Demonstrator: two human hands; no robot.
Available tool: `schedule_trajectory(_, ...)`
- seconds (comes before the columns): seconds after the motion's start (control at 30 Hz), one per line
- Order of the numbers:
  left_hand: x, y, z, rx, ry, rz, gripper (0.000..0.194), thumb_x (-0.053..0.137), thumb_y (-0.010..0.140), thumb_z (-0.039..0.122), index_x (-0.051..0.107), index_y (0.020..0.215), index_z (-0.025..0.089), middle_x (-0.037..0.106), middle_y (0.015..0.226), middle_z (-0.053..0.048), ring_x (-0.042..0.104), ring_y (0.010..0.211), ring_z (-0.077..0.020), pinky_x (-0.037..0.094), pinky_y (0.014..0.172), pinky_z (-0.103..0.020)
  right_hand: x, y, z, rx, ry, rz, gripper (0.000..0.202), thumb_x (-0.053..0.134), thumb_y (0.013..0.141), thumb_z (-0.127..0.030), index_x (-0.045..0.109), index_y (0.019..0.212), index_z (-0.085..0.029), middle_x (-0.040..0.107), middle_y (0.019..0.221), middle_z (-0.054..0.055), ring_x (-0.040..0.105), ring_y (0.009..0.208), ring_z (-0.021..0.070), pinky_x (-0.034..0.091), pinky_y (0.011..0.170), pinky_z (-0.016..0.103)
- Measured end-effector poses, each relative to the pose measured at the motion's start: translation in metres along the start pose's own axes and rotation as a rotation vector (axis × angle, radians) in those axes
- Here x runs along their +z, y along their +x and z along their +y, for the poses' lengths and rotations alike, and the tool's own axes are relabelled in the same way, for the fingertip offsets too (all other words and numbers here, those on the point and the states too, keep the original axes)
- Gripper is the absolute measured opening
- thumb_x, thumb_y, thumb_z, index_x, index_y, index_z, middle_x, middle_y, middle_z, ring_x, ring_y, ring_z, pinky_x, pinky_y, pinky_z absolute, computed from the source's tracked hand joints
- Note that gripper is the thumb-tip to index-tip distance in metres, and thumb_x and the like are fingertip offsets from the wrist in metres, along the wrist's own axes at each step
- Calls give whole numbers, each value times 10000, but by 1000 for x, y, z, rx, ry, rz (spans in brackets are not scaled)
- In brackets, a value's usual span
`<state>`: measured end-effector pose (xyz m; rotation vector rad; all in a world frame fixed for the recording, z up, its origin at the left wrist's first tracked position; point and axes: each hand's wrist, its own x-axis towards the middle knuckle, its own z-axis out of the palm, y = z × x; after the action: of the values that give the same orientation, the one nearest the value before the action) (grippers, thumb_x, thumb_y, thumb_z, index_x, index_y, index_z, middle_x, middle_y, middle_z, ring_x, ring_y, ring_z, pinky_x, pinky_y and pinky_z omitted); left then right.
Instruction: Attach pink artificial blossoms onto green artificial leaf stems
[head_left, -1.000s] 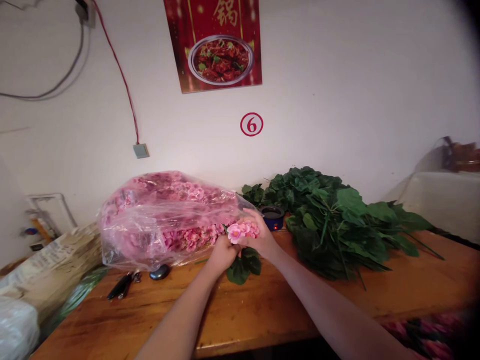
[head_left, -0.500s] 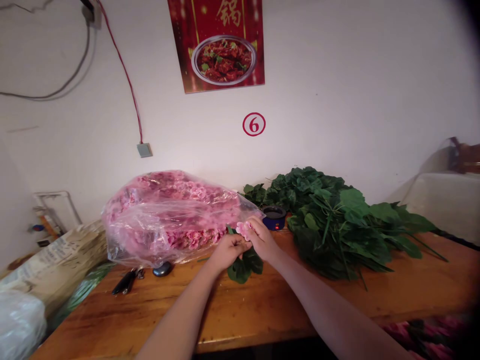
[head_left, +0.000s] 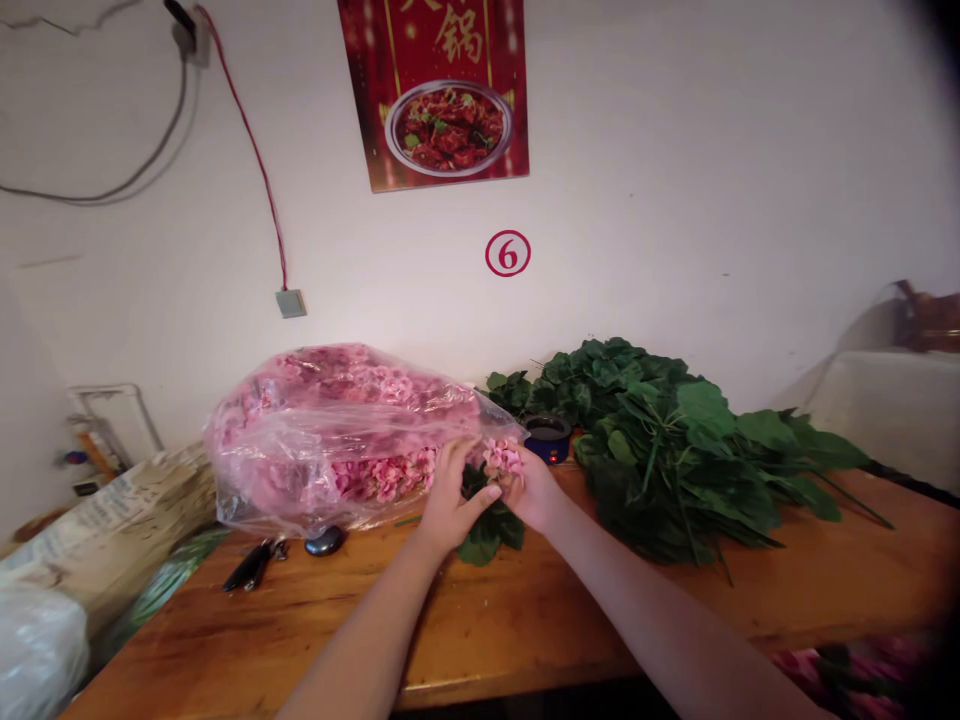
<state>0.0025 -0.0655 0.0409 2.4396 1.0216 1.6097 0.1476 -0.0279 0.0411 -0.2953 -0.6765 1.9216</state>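
Observation:
Near the middle of the wooden table (head_left: 525,625), my right hand (head_left: 534,492) is closed around a pink flower cluster (head_left: 502,460). My left hand (head_left: 452,505) is beside it, thumb apart from the raised fingers, on the left of some green leaves (head_left: 491,535) below the flower. Whether the leaves are joined to the flower is hidden by the hands. A clear plastic bag (head_left: 300,430) full of pink flowers lies just behind and left of my hands. On the right is a big pile of green leaves (head_left: 682,450).
A small blue pot (head_left: 547,440) with a red light stands between bag and leaf pile. A black-handled item (head_left: 249,566) and a dark round object (head_left: 325,541) lie at the left. Cardboard (head_left: 112,510) is beside the table; more pink flowers (head_left: 862,670) are below its right edge.
My left hand has opened, its fingers rising away from the pinch near the stem. More of the pink flower cluster now shows at my right hand. The view has tilted slightly up.

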Motion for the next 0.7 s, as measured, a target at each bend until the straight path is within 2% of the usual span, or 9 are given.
schedule_trajectory(0.1,-4,1,3,97,113,-50,424,439,885,439,501,1283,307,394,1304,-79,339,1222,-263,242,1040,-465,6,-6,4,167,42,-49,129,462,855,-219,570,831,-154,623,619,-2,564,489,102,439,460,206)
schedule_trajectory(0.2,-5,2,6,159,135,-105,342,412,904,411,595,1183,334,392,1318,-54,340,1215,-255,244,1033,-465,9,-9,8,233,45,-53,122,458,843,-191,571,839,-145,635,647,10,583,512,107,444,459,204)
schedule_trajectory(0.27,-5,3,8,182,103,-127,315,443,893,403,635,1128,316,418,1299,-59,360,1195,-250,278,1016,-453,9,-9,8,253,49,-67,112,460,831,-164,568,841,-138,641,669,18,594,540,108,456,478,204)
schedule_trajectory(0.33,-3,4,11,185,69,-153,275,473,885,367,666,1062,285,481,1240,-68,398,1159,-242,317,993,-437,7,-8,9,260,66,-92,97,461,814,-135,556,798,-139,616,617,2,557,487,90,436,458,189)
schedule_trajectory(0.43,1,6,13,176,15,-171,232,457,894,273,679,943,229,592,1092,-76,476,1070,-221,372,948,-412,5,-6,12,259,137,-85,161,462,802,-116,476,648,-163,476,444,-59,436,362,58,366,405,161)
schedule_trajectory(0.53,6,7,14,119,-49,-106,258,410,901,222,662,846,202,646,961,-74,539,977,-206,410,904,-391,5,-7,18,261,174,-58,245,475,823,-156,410,588,-182,413,396,-75,413,348,63,335,391,163)
schedule_trajectory(0.7,8,7,15,-83,-156,82,259,432,884,254,648,758,190,639,797,-60,579,840,-199,451,822,-362,10,-10,25,157,65,-86,251,495,854,-324,479,648,-182,532,501,-33,487,433,98,360,419,200)
